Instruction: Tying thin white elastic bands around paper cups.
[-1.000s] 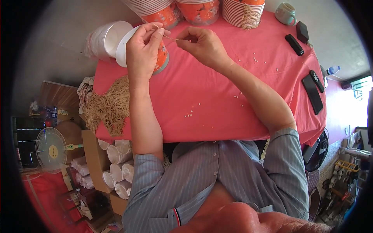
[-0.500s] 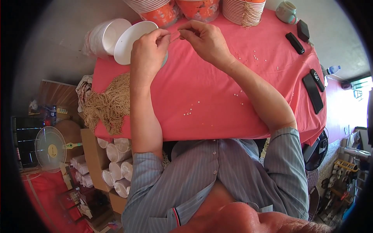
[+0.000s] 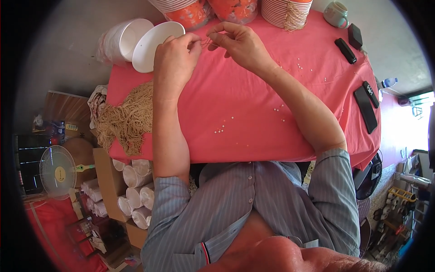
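Both hands are raised together over the far part of the table. My left hand point(image 3: 176, 61) pinches a thin tan string point(image 3: 205, 42), its fingertips turned toward the other hand. The string's other part is held between thumb and index of my right hand point(image 3: 238, 41), with the remaining fingers curled loosely. Only a short stretch shows between the hands. Just behind my left hand, a white paper bucket point(image 3: 147, 47) lies tipped, its opening partly hidden. To the left of my left forearm, a heap of tan strings point(image 3: 129, 115) spreads over the table edge.
Stacked orange and white buckets point(image 3: 183, 16) line the far edge; more white buckets point(image 3: 115, 43) lie in plastic at left. Small white beads point(image 3: 223, 126) dot the pink cloth point(image 3: 253, 104). At right are a mug point(image 3: 336, 14), a phone point(image 3: 365, 110) and a remote point(image 3: 371, 94).
My right hand's lower fingers have opened slightly below the pinch. Both hands have shifted a little, and the string still runs between them.
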### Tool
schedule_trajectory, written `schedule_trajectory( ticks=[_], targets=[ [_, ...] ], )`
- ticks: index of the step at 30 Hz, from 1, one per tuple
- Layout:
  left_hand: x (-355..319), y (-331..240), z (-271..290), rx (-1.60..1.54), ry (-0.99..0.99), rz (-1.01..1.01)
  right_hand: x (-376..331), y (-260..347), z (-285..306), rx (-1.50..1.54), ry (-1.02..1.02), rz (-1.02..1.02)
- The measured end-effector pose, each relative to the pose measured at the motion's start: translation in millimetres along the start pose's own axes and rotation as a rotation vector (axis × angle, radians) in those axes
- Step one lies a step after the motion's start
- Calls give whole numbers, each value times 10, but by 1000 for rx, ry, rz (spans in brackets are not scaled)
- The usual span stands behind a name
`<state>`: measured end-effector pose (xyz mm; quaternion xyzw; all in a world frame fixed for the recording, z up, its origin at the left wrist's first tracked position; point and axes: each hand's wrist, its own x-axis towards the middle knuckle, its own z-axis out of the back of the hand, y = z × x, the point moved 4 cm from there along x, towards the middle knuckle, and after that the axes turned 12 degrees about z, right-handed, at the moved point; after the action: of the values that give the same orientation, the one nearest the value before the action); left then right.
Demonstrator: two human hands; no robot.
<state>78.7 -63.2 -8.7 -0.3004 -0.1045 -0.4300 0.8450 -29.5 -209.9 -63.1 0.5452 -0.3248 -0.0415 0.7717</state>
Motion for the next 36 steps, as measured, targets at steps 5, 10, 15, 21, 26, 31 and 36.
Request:
schedule_trajectory(
  ticks=[5,10,15,21,26,31,36],
  targets=[
    [19,48,-18,43,61,21,-13,-17,-32,33,-5,3],
    [30,104,-27,67,27,53,-26,35,-47,52,-6,14],
    [26,67,-25,55,52,-15,-24,-17,-43,41,-27,8],
    [-8,31,20,24,89,-86,-30,-17,-47,66,-5,-83],
    [-14,38,18,6,92,-88,-35,-30,-71,128,-30,-85],
    [-29,14,17,0,123,-125,-16,-22,-60,235,-38,-131],
    [-33,26,48,13,119,-141,-17,-7,-71,364,-25,-212]
  ],
)
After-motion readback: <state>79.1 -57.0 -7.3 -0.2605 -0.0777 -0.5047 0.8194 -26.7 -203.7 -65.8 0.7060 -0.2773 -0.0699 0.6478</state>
